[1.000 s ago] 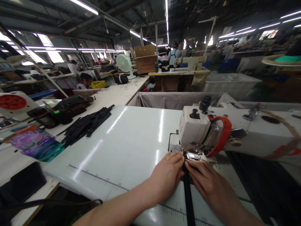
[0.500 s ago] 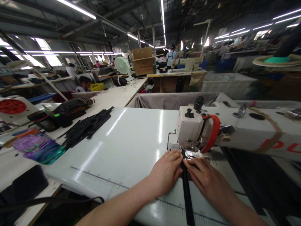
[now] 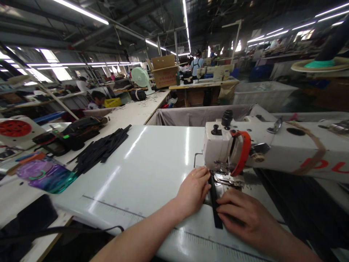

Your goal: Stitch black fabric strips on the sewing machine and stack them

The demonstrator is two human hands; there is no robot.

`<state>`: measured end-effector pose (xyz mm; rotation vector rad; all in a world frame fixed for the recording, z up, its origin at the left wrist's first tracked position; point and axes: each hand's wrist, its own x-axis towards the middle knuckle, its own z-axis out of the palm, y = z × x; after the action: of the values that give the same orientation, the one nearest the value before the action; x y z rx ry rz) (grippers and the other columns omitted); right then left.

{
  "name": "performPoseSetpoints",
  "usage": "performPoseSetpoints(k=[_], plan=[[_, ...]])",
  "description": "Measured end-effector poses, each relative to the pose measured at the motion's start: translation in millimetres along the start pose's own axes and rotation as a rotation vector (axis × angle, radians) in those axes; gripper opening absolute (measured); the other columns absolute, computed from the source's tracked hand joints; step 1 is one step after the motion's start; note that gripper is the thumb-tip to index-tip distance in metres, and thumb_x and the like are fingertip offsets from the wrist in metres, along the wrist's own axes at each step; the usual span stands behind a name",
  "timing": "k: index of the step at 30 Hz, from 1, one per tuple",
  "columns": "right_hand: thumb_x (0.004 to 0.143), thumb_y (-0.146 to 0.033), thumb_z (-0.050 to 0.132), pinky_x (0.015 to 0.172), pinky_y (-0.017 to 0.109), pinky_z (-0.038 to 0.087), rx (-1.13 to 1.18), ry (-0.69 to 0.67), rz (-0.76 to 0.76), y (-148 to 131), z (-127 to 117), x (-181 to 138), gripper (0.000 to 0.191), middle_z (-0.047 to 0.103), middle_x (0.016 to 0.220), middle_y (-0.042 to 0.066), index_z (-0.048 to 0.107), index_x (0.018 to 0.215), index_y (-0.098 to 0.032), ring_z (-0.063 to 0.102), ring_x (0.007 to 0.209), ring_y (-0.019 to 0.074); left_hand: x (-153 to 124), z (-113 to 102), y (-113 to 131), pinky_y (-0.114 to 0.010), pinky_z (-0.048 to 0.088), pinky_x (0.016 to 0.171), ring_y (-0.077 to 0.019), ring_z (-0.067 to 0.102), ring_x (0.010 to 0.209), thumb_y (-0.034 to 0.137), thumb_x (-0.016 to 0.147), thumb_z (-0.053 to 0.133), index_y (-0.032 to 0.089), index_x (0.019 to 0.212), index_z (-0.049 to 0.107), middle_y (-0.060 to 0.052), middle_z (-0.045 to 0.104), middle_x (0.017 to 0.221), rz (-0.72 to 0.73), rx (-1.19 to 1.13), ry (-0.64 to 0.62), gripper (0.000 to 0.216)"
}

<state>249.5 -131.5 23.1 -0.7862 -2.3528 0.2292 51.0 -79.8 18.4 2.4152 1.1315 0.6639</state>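
A narrow black fabric strip (image 3: 215,205) runs from under the head of the white sewing machine (image 3: 216,145) toward me, lying on the pale table. My left hand (image 3: 193,189) presses its closed fingers on the strip's left side, close to the presser foot. Lower down, my right hand (image 3: 242,214) grips the right edge of the strip between bent fingers and thumb. The strip's near end shows just below my right fingertips. A metal guide (image 3: 226,181) sits to the right of the strip. The needle itself cannot be made out.
A pile of black strips (image 3: 102,147) lies at the table's left edge, beside a purple and teal pouch (image 3: 45,174). More black strips (image 3: 294,203) lie under the machine arm. Farther back stand a green fan (image 3: 140,77) and a cardboard box (image 3: 165,72).
The strip has moved forward under the machine, so its near end now shows. My right hand has slid back along it, away from the presser foot. My left hand stays nearly in place.
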Motion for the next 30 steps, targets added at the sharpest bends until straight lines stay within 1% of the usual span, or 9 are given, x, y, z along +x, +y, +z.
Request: performPoseSetpoints(k=[3, 7, 12, 16, 22, 26, 30], plan=[[0.089, -0.014, 0.058, 0.08, 0.031, 0.053, -0.002, 0.01, -0.003, 0, 0, 1, 0.013, 0.066, 0.093, 0.004, 0.068, 0.093, -0.022, 0.062, 0.086, 0.0172, -1, 0, 1, -0.045, 0.037, 0.112, -0.0255, 0.049, 0.125, 0.014, 0.091, 0.052, 0.016, 0.113, 0.06, -0.012, 0.058, 0.13, 0.001, -0.016, 0.004, 0.024], [0.089, -0.017, 0.056, 0.083, 0.034, 0.054, -0.055, 0.044, 0.054, 6, 4, 1, 0.015, 0.067, 0.096, 0.005, 0.068, 0.096, -0.022, 0.063, 0.091, 0.0193, 0, -2, 1, -0.043, 0.038, 0.111, -0.0253, 0.05, 0.124, 0.013, 0.09, 0.052, 0.016, 0.115, 0.06, -0.012, 0.059, 0.127, 0.018, -0.028, -0.001, 0.026], [0.092, -0.019, 0.052, 0.084, 0.037, 0.055, -0.143, 0.047, 0.088, 14, 9, 1, 0.02, 0.066, 0.105, 0.007, 0.067, 0.105, -0.022, 0.063, 0.096, 0.0216, 0, -2, 1, -0.044, 0.038, 0.112, -0.0261, 0.049, 0.126, 0.015, 0.09, 0.054, 0.016, 0.108, 0.062, -0.012, 0.059, 0.127, 0.03, -0.028, -0.002, 0.019], [0.097, -0.02, 0.045, 0.081, 0.039, 0.055, -0.257, 0.043, 0.09, 18, 12, 3, 0.024, 0.065, 0.11, 0.009, 0.064, 0.112, -0.019, 0.063, 0.095, 0.0231, 0, -3, 2, -0.045, 0.038, 0.111, -0.0266, 0.049, 0.126, 0.015, 0.091, 0.053, 0.016, 0.107, 0.063, -0.013, 0.059, 0.127, 0.025, -0.047, 0.004, 0.019], [0.1, -0.021, 0.038, 0.08, 0.04, 0.056, -0.385, 0.006, 0.08, 19, 15, 4, 0.029, 0.067, 0.107, 0.012, 0.062, 0.116, -0.014, 0.064, 0.095, 0.0247, -3, -4, 2, -0.043, 0.039, 0.112, -0.0253, 0.05, 0.127, 0.017, 0.092, 0.053, 0.016, 0.105, 0.066, -0.012, 0.062, 0.124, 0.035, -0.068, 0.002, 0.018], [0.1, -0.017, 0.036, 0.081, 0.04, 0.055, -0.354, -0.039, 0.033, 17, 14, 3, 0.031, 0.068, 0.105, 0.01, 0.065, 0.112, -0.017, 0.064, 0.095, 0.0234, -7, -1, 1, -0.041, 0.038, 0.114, -0.0247, 0.048, 0.129, 0.02, 0.091, 0.057, 0.016, 0.11, 0.065, -0.011, 0.061, 0.129, 0.054, -0.063, 0.001, 0.021], [0.099, -0.018, 0.037, 0.08, 0.04, 0.055, -0.345, -0.005, 0.075, 18, 15, 2, 0.031, 0.067, 0.104, 0.01, 0.065, 0.113, -0.017, 0.064, 0.091, 0.0233, -5, 2, 4, -0.04, 0.037, 0.115, -0.0244, 0.049, 0.128, 0.016, 0.091, 0.055, 0.013, 0.114, 0.063, -0.012, 0.062, 0.126, 0.028, -0.007, 0.015, 0.025]])
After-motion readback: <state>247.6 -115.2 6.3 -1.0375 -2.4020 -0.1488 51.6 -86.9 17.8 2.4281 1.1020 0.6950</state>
